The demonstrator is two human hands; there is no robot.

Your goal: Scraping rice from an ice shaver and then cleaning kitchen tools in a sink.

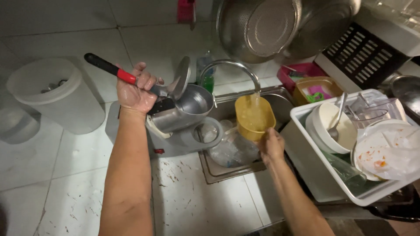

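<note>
My left hand [136, 89] grips the red and black lever handle [109, 68] of a grey metal ice-shaver machine [181, 118] that stands on the tiled counter beside the sink. The machine's lid [182, 78] is raised over its steel bowl. My right hand [271, 146] holds a yellow plastic cup [254, 117] under the curved tap [232, 65]; water runs into the cup. A clear plastic bag [234, 150] lies in the sink [218, 171] below the cup.
A white lidded bucket [54, 94] stands at the left on the tiles. A white tub [306, 161] at the right holds bowls, a spoon and soiled plates. Steel colanders [262, 26] hang above. Pink and orange baskets [313, 85] sit behind the sink.
</note>
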